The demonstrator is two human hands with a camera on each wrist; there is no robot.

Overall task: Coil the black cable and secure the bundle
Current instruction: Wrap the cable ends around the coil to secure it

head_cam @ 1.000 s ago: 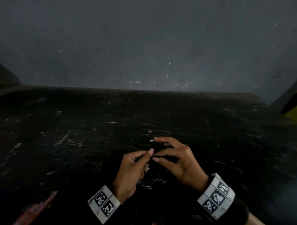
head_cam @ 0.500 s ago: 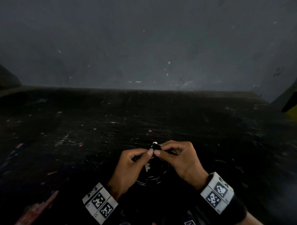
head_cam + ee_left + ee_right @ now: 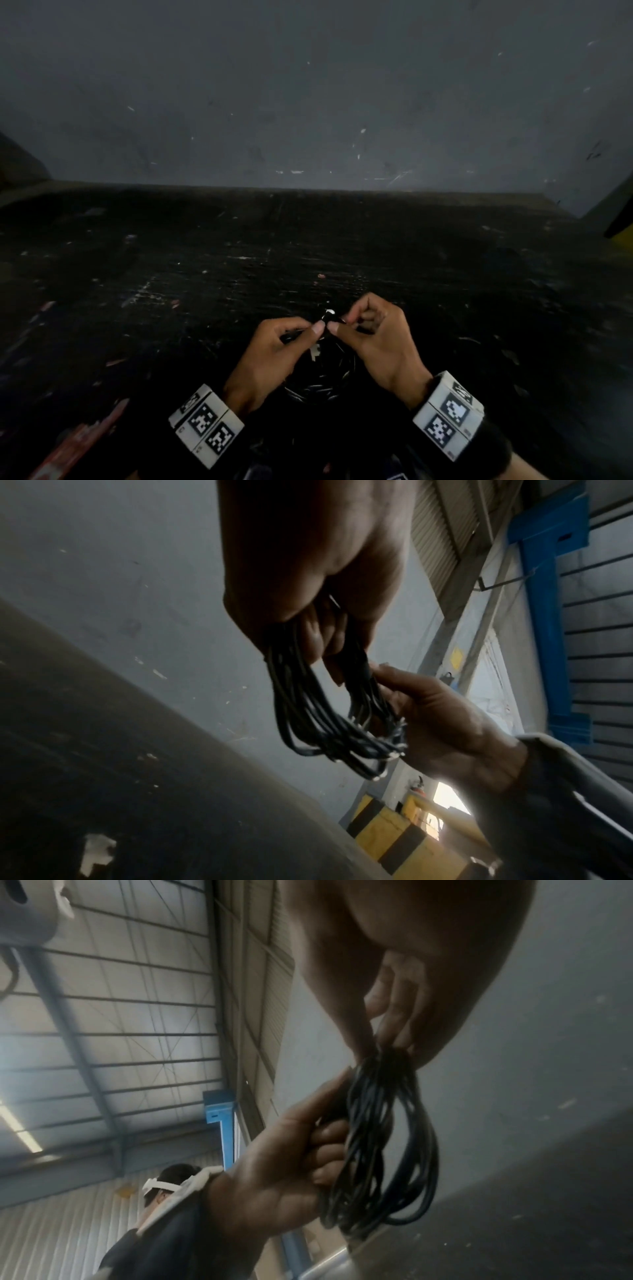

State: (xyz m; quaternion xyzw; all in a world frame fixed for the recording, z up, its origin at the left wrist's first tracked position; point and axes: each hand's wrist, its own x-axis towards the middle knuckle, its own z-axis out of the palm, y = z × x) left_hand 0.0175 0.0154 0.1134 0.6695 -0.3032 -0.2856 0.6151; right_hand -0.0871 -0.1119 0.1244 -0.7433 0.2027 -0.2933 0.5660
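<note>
Coil gathered, tie-off pending: both hands were pinching the black cable bundle (image 3: 317, 377) above the dark workbench (image 3: 171, 291).

My left hand (image 3: 270, 356) had its fingers curled round one side of the loops (image 3: 380, 1139); my right hand (image 3: 383, 339) was pinching the top of the bundle (image 3: 325, 718) together. Risks as I judged them: a slack pinch would let the springy loops fan out and undo the coil; an uneven wrap could slide off, since the strands hung loosely. A small white piece (image 3: 329, 312) sat at my fingertips, too small to identify. No readable brand or text, just the square coded markers on the wrist bands (image 3: 205, 425).
</note>
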